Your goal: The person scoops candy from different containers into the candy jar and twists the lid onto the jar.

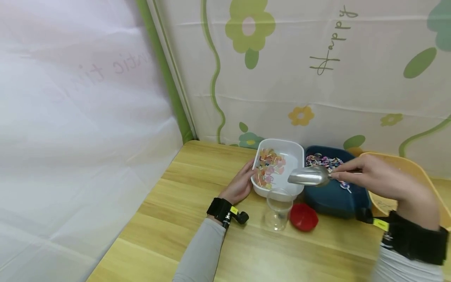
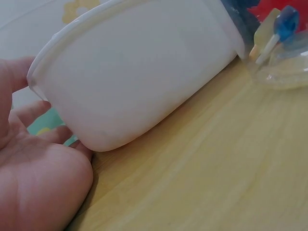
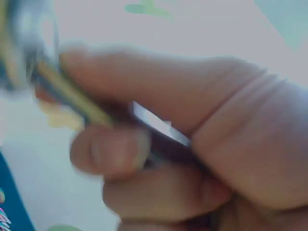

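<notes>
In the head view a white plastic bin [image 1: 287,154] holds small wrapped lollipops [image 1: 267,168] along its left side. My left hand [image 1: 241,183] grips the bin's left wall, with the thumb by the rim in the left wrist view. My right hand [image 1: 385,178] holds a metal scoop [image 1: 310,176] by its handle, above the gap between the white bin and a dark blue bin [image 1: 329,205]. Striped lollipops [image 1: 325,161] lie in the blue bin. In front stands a clear plastic cup [image 1: 278,213]; the left wrist view shows a blue lollipop [image 2: 286,24] there.
A red dish-shaped piece [image 1: 303,217] lies right of the cup. At the far right stands a yellow bin [image 1: 405,162], partly behind my right arm. A printed curtain [image 1: 275,86] hangs behind the wooden table [image 1: 169,211].
</notes>
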The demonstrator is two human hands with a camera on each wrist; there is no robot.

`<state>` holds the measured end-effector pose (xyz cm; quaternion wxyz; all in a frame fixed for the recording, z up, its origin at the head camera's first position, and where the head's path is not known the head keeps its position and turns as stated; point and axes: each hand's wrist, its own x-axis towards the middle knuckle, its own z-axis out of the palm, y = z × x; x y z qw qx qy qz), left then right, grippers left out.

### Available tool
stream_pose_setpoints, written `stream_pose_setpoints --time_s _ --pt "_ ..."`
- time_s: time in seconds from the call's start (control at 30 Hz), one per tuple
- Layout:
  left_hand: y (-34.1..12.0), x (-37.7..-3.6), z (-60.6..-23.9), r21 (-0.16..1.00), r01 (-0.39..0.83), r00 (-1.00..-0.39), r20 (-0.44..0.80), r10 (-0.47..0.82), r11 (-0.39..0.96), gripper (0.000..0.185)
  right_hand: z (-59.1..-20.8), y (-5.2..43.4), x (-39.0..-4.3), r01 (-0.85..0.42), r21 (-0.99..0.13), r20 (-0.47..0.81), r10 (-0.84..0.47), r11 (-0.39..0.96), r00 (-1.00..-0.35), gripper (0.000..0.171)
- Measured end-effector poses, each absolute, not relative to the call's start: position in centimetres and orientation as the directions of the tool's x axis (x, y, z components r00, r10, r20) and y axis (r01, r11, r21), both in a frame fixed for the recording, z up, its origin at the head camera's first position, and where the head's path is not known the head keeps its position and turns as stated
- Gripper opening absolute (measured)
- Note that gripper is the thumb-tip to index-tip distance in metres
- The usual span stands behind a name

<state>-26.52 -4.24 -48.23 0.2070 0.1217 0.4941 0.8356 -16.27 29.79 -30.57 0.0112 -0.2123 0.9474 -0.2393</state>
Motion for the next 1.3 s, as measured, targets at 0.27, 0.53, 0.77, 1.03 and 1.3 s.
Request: stream_pose_setpoints --time_s 0.27,0.53,0.77,1.03,1.3 --pt "-4.2 -26.5 -48.5 0.869 -0.244 -0.879 -0.011 0.476 -0.430 0.056 -33.0 26.5 -19.8 -0.402 -0.428 0.017 -0.437 0.809 -0.899 0.013" --pt "-4.3 -26.6 -48.5 0.863 -0.242 -0.876 0.002 0.482 -0.443 0.057 -33.5 24.6 -21.1 -0.418 -0.379 0.016 -0.446 0.826 -0.895 0.012" --pt "-4.3 -26.9 -47.8 0.866 -0.235 -0.889 -0.007 0.458 -0.441 0.057 -34.5 23.2 -22.2 -0.455 -0.395 0.043 -0.479 0.798 -0.877 0.012" --pt "-4.4 -26.7 -48.2 0.859 -0.247 -0.889 -0.017 0.457 -0.449 0.057 -37.0 22.5 -23.4 -0.491 -0.479 0.076 -0.523 0.727 -0.849 0.011" --pt "-4.4 -26.5 -48.2 0.870 -0.237 -0.888 -0.014 0.460 -0.431 0.055 -38.9 21.3 -24.4 -0.450 -0.572 0.050 -0.518 0.686 -0.854 0.016"
